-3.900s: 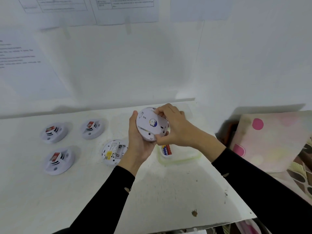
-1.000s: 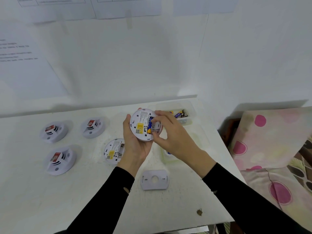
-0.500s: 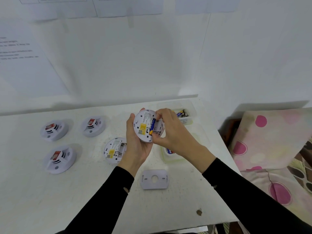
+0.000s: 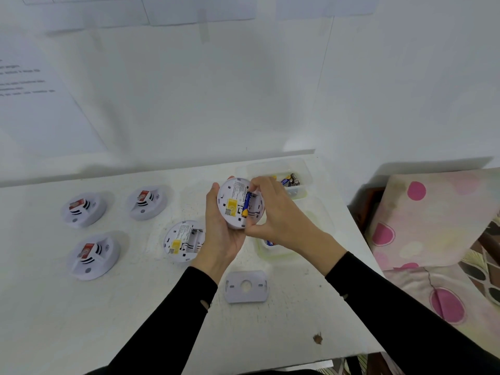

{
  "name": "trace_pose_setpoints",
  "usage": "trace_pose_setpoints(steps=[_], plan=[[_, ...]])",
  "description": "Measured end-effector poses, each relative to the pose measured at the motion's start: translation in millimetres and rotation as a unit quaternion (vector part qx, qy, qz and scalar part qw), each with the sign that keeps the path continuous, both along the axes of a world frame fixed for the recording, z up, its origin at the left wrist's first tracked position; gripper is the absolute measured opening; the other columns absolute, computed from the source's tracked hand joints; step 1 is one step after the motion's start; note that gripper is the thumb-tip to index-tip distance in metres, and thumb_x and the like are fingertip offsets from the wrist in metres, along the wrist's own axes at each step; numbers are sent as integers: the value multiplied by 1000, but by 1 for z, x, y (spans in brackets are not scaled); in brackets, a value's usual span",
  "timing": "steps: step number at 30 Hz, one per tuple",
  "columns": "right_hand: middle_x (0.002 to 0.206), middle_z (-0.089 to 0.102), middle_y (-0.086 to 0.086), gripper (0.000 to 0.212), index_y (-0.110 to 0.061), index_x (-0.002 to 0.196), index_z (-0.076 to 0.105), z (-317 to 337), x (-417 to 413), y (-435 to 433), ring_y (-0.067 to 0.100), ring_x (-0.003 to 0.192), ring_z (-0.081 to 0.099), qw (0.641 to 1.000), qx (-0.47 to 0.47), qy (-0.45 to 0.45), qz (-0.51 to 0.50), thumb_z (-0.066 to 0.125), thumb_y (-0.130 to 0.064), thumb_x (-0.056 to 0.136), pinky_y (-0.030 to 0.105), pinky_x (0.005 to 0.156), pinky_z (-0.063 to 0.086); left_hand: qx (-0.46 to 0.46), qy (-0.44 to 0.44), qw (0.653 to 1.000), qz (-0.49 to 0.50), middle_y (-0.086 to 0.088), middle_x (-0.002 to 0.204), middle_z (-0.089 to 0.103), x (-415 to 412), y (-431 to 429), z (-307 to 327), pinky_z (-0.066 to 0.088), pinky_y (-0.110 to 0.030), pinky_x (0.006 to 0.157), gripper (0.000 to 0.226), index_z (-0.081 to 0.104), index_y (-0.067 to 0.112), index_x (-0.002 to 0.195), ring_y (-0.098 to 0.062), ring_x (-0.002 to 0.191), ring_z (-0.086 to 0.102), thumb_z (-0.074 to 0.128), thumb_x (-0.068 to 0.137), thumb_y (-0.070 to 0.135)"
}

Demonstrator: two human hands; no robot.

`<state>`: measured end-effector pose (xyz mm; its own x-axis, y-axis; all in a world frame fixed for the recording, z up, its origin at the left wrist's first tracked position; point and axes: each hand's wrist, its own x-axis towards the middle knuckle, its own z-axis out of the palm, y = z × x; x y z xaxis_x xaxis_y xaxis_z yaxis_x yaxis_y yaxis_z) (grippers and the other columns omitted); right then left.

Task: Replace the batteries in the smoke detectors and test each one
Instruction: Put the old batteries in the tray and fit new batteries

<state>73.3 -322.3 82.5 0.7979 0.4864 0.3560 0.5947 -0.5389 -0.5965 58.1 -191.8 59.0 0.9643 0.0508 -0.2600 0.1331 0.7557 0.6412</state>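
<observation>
White table (image 4: pixel 108 320) against papered wall (image 4: pixel 189 90) — floral bedding (image 4: pixel 438 226), perhaps.

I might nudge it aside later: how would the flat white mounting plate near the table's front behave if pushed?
The mounting plate lies flat on the table, so it would probably slide, not roll or tip. It looks thin and likely light. Its low edges may make it awkward to pinch up.

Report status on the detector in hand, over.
Left hand cradles open smoke detector, back side up. Right hand at its blue battery in the compartment. Mounting plate off, lying on the table. Nothing in the way.
</observation>
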Motion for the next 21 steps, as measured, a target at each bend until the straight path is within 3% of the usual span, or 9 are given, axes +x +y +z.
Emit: trace_pose_setpoints(steps=[8, 17, 21], plan=[[108, 37, -5, 52, -11, 114, 43, 5, 6, -3, 14, 97, 37, 1000, -9, -8, -10, 71, -17, 70, 8, 74, 32, 13, -32, 999, -3, -12, 109, 70, 1, -2, 2, 59, -35, 83, 52, 57, 13, 128, -24, 96, 69, 47, 93, 51], [100, 40, 1, 46, -5, 105, 46, -4, 9, 1, 18, 89, 39, 997, -15, -75, -30, 67, -18, 66, 15, 71, 31, 35, -30, 999, 0, -10, 103, 70, 4, -4, 1, 59, -33, 76, 48, 57, 12, 124, -20, 90, 70, 43, 98, 49], [129, 49, 6, 44, -17, 121, 55, -9, 6, -6, 21, 112, 43, 997, -28, -66, 14, 58, -12, 78, 24, 94, 38, -10, -3, 1000, 0, -12, 103, 71, 5, 2, 2, 58, -37, 81, 52, 65, 11, 116, -24, 94, 69, 43, 97, 55]])
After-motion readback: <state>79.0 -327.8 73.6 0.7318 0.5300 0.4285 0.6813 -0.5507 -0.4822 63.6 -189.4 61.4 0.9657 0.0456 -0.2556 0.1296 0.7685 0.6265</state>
